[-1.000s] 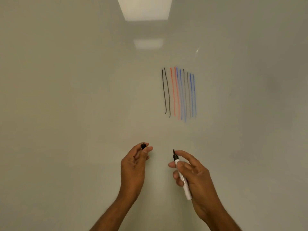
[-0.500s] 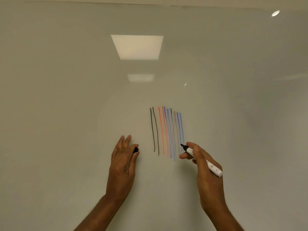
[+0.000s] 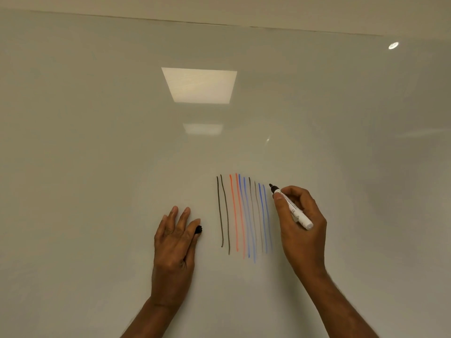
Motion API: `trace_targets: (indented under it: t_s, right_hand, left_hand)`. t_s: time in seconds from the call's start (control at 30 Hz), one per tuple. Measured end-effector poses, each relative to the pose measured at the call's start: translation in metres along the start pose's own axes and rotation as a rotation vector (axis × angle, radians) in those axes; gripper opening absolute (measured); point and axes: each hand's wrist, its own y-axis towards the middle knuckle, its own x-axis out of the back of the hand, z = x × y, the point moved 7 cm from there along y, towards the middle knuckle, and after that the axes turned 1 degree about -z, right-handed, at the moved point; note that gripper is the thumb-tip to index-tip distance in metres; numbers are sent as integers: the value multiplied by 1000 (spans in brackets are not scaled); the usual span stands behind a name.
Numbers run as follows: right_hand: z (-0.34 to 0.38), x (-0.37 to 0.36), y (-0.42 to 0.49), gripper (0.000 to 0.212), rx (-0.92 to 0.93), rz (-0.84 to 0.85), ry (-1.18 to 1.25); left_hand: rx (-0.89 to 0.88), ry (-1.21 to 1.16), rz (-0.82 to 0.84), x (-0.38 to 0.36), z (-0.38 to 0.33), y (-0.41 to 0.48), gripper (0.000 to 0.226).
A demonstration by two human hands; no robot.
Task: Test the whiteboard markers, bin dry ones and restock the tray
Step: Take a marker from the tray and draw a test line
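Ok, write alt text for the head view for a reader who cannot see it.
A person's right hand holds an uncapped black marker with its tip just right of vertical black, red and blue test lines on a whiteboard. The left hand rests on the board left of them, pinching the cap.

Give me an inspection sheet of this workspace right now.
Surface: whiteboard, glossy, carrying test strokes in black, red, blue and faint grey.
Job's things: uncapped marker, black tip up beside the rightmost blue stroke; black cap off.
Clutter: nothing seen.
Grips: left hand pinches the black cap, other fingers straight; right hand holds the marker.
Cables: nothing seen.
Surroundings: ceiling light reflection on the board.
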Motion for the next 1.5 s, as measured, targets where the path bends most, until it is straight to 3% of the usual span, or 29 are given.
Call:
trace_targets:
  t_s: [0.27,0.57,0.63,0.67,0.77,0.93,1.13,1.5]
  right_hand:
    - [-7,-6,7,19,52,10,-48]
    - [-52,36,-94,13,42,-46,-148]
    - [-63,41,-105,27,-20,-51,-139]
    - [-63,42,-104,30,-39,-62,-119]
    - [-40,38,-80,14,-32,-65,-32]
    - [2,10,-15,18,52,-5,13]
    - [-6,-7,19,24,39,-7,-31]
    - [-47,38,-86,26,-77,-16,-122]
  left_hand:
    - [-28,25,-11,-1,-2,0,37]
    - [-29,26,2,-2,-2,-1,37]
    - [-31,27,2,-2,-2,-1,37]
    - [-30,27,-1,-2,-2,-1,37]
    - [-26,26,-3,-2,-2,-1,37]
    - [-29,33,5,-2,-1,-2,38]
    - [-32,28,-7,-2,-1,-2,38]
    - [-28,31,-10,-1,-4,0,36]
